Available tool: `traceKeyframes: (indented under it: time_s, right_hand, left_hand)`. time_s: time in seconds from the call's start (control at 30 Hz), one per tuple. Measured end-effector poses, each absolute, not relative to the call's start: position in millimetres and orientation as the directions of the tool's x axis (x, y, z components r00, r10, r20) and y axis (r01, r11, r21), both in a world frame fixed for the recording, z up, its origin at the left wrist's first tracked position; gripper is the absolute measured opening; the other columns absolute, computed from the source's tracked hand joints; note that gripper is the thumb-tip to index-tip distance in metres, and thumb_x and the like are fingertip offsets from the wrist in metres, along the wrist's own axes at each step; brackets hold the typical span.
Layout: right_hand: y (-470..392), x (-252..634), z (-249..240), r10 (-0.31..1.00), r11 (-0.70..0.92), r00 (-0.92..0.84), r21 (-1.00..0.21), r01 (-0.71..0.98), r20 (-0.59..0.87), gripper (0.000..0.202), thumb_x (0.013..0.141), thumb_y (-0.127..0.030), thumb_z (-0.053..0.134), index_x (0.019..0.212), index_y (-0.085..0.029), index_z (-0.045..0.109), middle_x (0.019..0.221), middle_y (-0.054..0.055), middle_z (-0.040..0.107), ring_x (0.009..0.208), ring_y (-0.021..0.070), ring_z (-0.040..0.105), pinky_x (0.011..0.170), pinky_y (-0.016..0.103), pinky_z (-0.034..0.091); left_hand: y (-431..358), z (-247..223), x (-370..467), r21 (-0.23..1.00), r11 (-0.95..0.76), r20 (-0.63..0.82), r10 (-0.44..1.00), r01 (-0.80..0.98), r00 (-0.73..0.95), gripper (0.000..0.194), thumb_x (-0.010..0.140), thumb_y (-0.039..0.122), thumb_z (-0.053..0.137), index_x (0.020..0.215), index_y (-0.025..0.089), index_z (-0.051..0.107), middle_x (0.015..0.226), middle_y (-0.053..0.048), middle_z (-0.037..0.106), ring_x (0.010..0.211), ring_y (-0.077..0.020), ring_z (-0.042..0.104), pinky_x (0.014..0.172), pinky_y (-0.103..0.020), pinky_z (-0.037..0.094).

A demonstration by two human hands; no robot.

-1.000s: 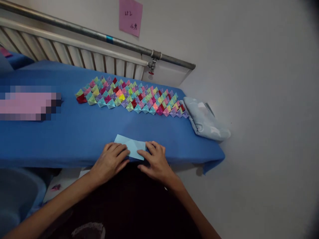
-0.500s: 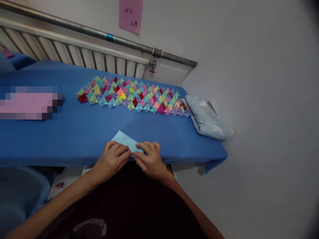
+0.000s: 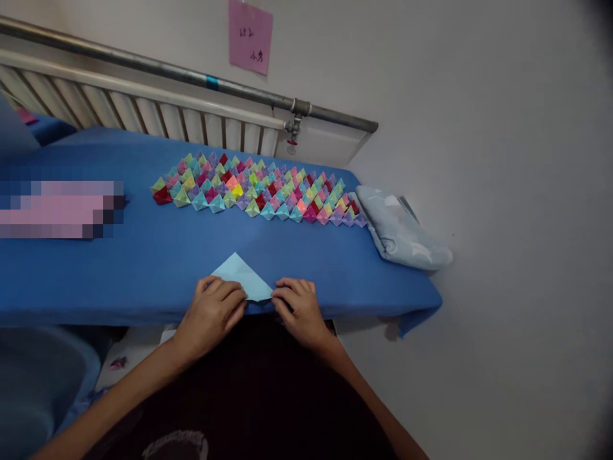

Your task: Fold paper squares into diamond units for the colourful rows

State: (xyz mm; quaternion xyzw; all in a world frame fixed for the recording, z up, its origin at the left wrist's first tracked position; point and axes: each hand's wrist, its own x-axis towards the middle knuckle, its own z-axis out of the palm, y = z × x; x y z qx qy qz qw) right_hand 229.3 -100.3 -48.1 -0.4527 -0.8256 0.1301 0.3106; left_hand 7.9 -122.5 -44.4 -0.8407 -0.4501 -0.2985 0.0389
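Observation:
A light blue sheet of paper (image 3: 244, 276) lies near the front edge of the blue-covered table, its upper corner pointing away from me and its near edge folded. My left hand (image 3: 213, 311) rests with curled fingers over the paper's left part, gripping it at the near edge. At the right corner, the fingertips of my right hand (image 3: 299, 310) pinch the paper. Farther back stand rows of small folded paper pieces (image 3: 253, 207) in many colours, packed side by side.
A folded grey-blue cloth (image 3: 400, 230) lies at the right end of the blue table cover (image 3: 143, 268). A blurred pink patch (image 3: 62, 207) is on the left. Behind are a radiator (image 3: 143, 115), a metal pipe (image 3: 167, 71) and a pink note (image 3: 250, 38) on the wall.
My right hand has slid right, away from my left hand, to the paper's right corner. More of the paper shows between the hands. The view has shifted slightly.

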Motion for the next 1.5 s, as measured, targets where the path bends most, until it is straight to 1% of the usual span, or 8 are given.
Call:
traceKeyframes:
  time_s: [0.33,0.7,0.83,0.93,1.03,1.27,1.37,1.5]
  right_hand:
    - [-94,217,-37,0.937,0.347,-0.243,-0.597,0.724,0.251,0.015,0.089,-0.021,0.060,0.074,-0.021,0.062,0.111,0.006,0.068,0.106,0.0226,0.058,0.092,0.039,0.035]
    - [-91,214,-34,0.956,0.292,-0.218,-0.607,0.739,0.194,0.014,0.086,-0.023,0.057,0.073,-0.021,0.059,0.116,0.006,0.066,0.108,0.0233,0.056,0.093,0.040,0.033]
    - [-90,215,-30,0.954,0.299,-0.243,-0.561,0.772,0.175,0.006,0.086,-0.021,0.058,0.086,-0.022,0.064,0.110,0.005,0.068,0.103,0.0231,0.057,0.089,0.039,0.035]
    - [-89,213,-23,0.928,0.370,-0.336,-0.476,0.798,0.158,0.018,0.087,-0.016,0.055,0.101,-0.022,0.065,0.103,0.006,0.069,0.095,0.0228,0.058,0.084,0.038,0.038]
    - [-89,209,-16,0.877,0.479,-0.452,-0.372,0.795,0.163,0.029,0.087,-0.013,0.051,0.112,-0.020,0.063,0.101,0.008,0.070,0.089,0.0227,0.059,0.081,0.037,0.041]
    - [-96,205,-10,0.870,0.467,-0.491,-0.387,0.795,0.042,0.047,0.081,-0.013,0.058,0.128,-0.018,0.056,0.105,0.011,0.065,0.091,0.0233,0.062,0.077,0.033,0.046]
    - [-98,210,-14,0.820,0.546,-0.571,-0.347,0.763,0.034,0.046,0.081,-0.007,0.055,0.125,-0.019,0.059,0.101,0.009,0.065,0.087,0.0211,0.061,0.076,0.031,0.046]
    - [-98,219,-17,0.733,0.670,-0.663,-0.327,0.666,0.152,0.022,0.090,-0.013,0.051,0.101,-0.019,0.069,0.089,0.007,0.064,0.080,0.0197,0.060,0.073,0.032,0.047]
  left_hand:
    - [-116,-51,12,0.378,-0.343,0.373,0.907,0.860,0.198,0.021,0.095,0.034,0.051,0.086,0.020,0.065,0.096,-0.005,0.066,0.089,-0.0228,0.056,0.081,-0.038,0.035]
    - [-113,-44,14,0.468,-0.177,0.234,0.970,0.866,0.072,0.014,0.090,0.031,0.057,0.082,0.020,0.062,0.092,-0.004,0.064,0.090,-0.0240,0.054,0.080,-0.038,0.035]
    - [-115,-50,11,0.400,-0.278,0.368,0.921,0.873,0.125,0.017,0.092,0.022,0.052,0.103,0.024,0.065,0.097,-0.005,0.064,0.089,-0.0232,0.055,0.081,-0.039,0.036]
    - [-118,-54,10,0.253,-0.442,0.498,0.822,0.860,0.276,0.028,0.093,0.011,0.046,0.107,0.025,0.066,0.101,-0.007,0.066,0.090,-0.0232,0.055,0.081,-0.041,0.037]
    - [-122,-54,9,0.166,-0.566,0.543,0.736,0.807,0.405,0.030,0.092,0.005,0.042,0.107,0.018,0.065,0.102,-0.008,0.069,0.089,-0.0220,0.056,0.084,-0.041,0.038]
    - [-130,-58,6,0.173,-0.588,0.546,0.725,0.790,0.420,0.025,0.092,0.026,0.056,0.113,0.013,0.062,0.108,-0.013,0.068,0.094,-0.0249,0.056,0.087,-0.043,0.040]
    - [-128,-62,6,0.163,-0.595,0.564,0.711,0.787,0.420,0.022,0.093,0.023,0.056,0.112,0.015,0.062,0.105,-0.011,0.069,0.091,-0.0230,0.057,0.087,-0.041,0.040]
    - [-127,-59,7,0.196,-0.595,0.567,0.718,0.780,0.405,0.018,0.093,0.024,0.056,0.107,0.017,0.064,0.098,-0.009,0.070,0.089,-0.0212,0.058,0.089,-0.040,0.040]
